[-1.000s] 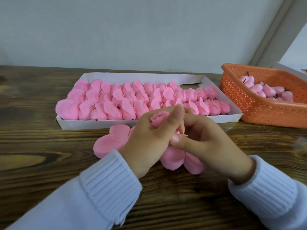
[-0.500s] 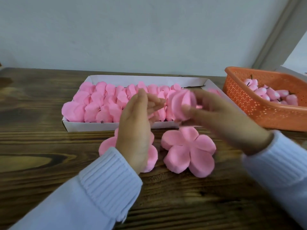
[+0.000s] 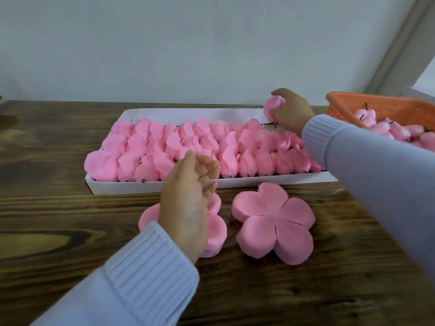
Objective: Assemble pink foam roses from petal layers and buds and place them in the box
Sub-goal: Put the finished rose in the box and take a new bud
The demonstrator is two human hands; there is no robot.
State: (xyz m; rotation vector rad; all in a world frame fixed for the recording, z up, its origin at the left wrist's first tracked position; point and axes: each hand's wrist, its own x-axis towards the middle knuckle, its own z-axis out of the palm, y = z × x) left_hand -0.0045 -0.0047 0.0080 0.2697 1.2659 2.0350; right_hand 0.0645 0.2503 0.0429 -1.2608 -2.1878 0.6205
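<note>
Reaching toward the upper right of the frame in the head view, the right hand (image 3: 292,111) is gripping a rolled pink foam rose (image 3: 273,108) with curled fingers and thumb, holding it just above the far right corner of the shallow white cardboard box (image 3: 164,187). A short dark stem is showing below the rose. Rows of finished pink foam roses (image 3: 188,149) are filling the box from its left end toward the right, lying packed against one another. The left hand (image 3: 188,198) is hovering at centre frame over the box's near wall, fingers loosely curled and holding nothing. Beneath it, a stack of flat pink foam petal layers (image 3: 216,229) is lying on the dark wooden table (image 3: 70,208), partly hidden by the hand. Just right of that stack, a five-lobed pink foam petal pile (image 3: 273,222) is lying flat, apart from the box. At the right edge, an orange perforated plastic basket (image 3: 376,109) is holding pink foam buds (image 3: 386,130) with dark stems. Pale blue ribbed sleeves (image 3: 150,267) are covering both wrists.
</note>
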